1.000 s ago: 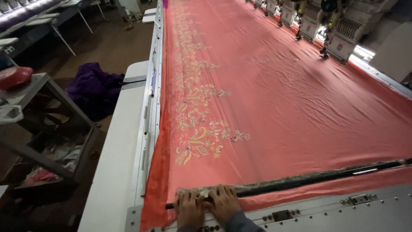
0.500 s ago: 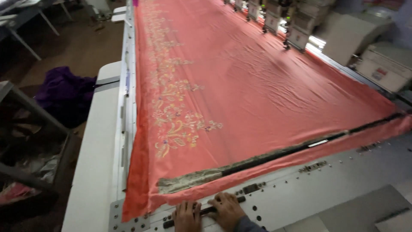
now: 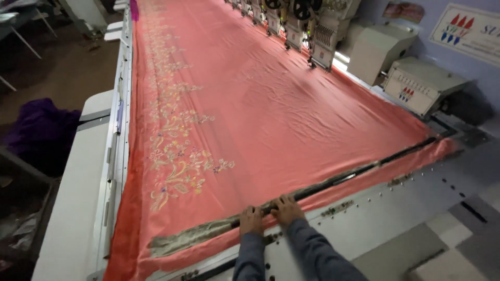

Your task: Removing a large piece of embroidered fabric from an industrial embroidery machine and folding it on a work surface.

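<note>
A long salmon-pink cloth (image 3: 271, 104) with floral embroidery (image 3: 177, 166) along its left side is stretched over a big embroidery machine bed. A dark clamp bar (image 3: 344, 179) runs across the cloth's near edge. My left hand (image 3: 251, 220) and my right hand (image 3: 286, 209) lie side by side on that bar, fingers curled and pressing on the bar and the cloth edge. Both forearms are in grey-blue sleeves.
A row of embroidery heads (image 3: 307, 21) lines the far right side of the cloth. A grey control box (image 3: 422, 83) stands at the right. The white machine frame (image 3: 78, 177) borders the left, with a purple cloth heap (image 3: 39, 132) on the floor beyond it.
The view has swung right and risen, so the control box and right end of the bar show. Both hands have shifted to the right along the near edge, up onto the bar.
</note>
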